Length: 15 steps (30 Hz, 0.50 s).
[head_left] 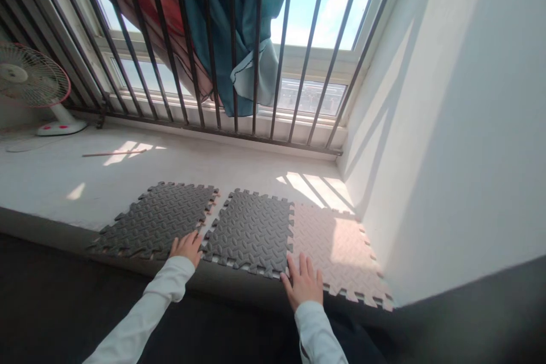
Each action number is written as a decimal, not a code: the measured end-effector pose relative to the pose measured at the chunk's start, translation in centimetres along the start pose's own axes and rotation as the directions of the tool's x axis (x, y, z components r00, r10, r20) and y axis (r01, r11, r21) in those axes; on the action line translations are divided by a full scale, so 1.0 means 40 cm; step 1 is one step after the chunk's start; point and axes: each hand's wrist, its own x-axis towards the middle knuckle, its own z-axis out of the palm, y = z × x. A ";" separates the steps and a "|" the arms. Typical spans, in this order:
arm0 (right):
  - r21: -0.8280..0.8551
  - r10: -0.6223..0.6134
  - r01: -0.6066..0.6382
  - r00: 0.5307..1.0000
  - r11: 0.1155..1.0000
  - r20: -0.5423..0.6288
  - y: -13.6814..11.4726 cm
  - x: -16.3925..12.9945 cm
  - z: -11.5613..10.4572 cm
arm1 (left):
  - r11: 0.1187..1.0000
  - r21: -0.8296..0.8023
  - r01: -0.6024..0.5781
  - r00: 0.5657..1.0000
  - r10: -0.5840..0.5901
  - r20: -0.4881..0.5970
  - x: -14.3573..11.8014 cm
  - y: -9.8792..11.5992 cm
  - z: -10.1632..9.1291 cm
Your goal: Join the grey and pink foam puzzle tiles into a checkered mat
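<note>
Three interlocking foam mats lie side by side on a pale window ledge (85, 176). The left grey mat (157, 219) sits slightly apart and angled from the middle grey mat (251, 230). A beige mat (336, 250) is joined to the middle one's right edge. My left hand (186, 247) rests flat with fingers spread at the near gap between the two grey mats. My right hand (303, 283) lies flat on the near edge where the middle grey mat meets the beige mat. Both arms wear white sleeves. Neither hand holds anything.
A small fan (34, 85) stands at the ledge's far left. A thin stick (113, 153) lies on the ledge. Dark window bars (232, 45) run along the back, with teal and red cloth (239, 28) hanging behind them. A white wall (460, 125) closes the right side.
</note>
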 end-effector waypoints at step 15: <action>0.000 0.006 -0.006 0.999 1.000 -0.044 0.000 0.010 0.012 | 0.848 -0.326 -0.418 0.813 0.509 0.284 0.126 0.534 -0.080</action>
